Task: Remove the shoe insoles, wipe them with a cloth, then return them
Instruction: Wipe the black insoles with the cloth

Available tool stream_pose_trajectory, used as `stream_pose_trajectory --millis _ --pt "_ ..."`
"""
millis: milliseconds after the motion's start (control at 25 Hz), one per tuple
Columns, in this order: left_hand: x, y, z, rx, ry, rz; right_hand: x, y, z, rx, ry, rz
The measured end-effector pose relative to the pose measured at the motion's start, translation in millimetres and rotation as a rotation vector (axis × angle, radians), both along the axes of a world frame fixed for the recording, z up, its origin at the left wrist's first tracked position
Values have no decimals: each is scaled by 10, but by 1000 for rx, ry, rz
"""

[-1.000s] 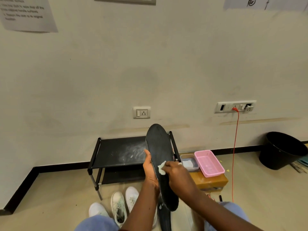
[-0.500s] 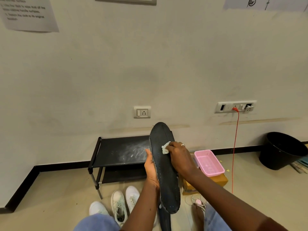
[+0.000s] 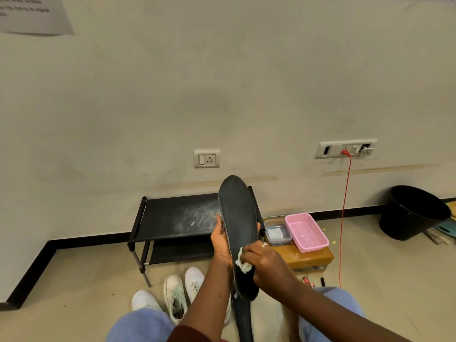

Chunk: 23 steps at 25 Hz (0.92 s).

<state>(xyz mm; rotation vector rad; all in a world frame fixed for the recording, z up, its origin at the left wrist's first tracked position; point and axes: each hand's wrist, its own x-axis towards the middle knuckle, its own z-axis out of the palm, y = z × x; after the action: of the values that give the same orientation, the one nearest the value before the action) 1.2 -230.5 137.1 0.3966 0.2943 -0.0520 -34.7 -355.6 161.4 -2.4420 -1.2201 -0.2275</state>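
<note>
Fingers curled: left hand grips matte black insole, right hand pinches cloth; insole upright, toe up.

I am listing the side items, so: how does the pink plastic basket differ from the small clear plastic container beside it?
The pink plastic basket is opaque and larger; the small clear plastic container is see-through and smaller. The basket looks empty, while the container holds something white. Both are rectangular, open-topped and rest on the brown cardboard box.
</note>
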Motion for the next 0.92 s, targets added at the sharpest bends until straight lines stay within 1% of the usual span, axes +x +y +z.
stream_pose_trajectory --millis 80,240,360,560,640,720,800,880,920 --pt "-23 3 34 14 -6 -16 88 23 0 11 10 -33" --pt "-69 1 99 116 -2 -5 365 155 81 12 25 -143" --pt "-60 -5 56 110 10 -2 635 272 203 0 -16 -181" --pt "-167 -20 66 158 9 -53 917 386 417 33 -41 -270" --pt "-164 9 95 146 6 -57 874 397 431 86 -61 -212" --pt "-133 59 94 119 -15 -61 789 369 331 119 -127 -85" --pt "-106 95 80 82 -41 -41 627 317 193 78 -83 17" --pt "-94 103 48 43 -61 -58 517 260 73 36 -37 46" --pt "-107 93 50 39 -67 -79 491 238 48 19 -50 51"
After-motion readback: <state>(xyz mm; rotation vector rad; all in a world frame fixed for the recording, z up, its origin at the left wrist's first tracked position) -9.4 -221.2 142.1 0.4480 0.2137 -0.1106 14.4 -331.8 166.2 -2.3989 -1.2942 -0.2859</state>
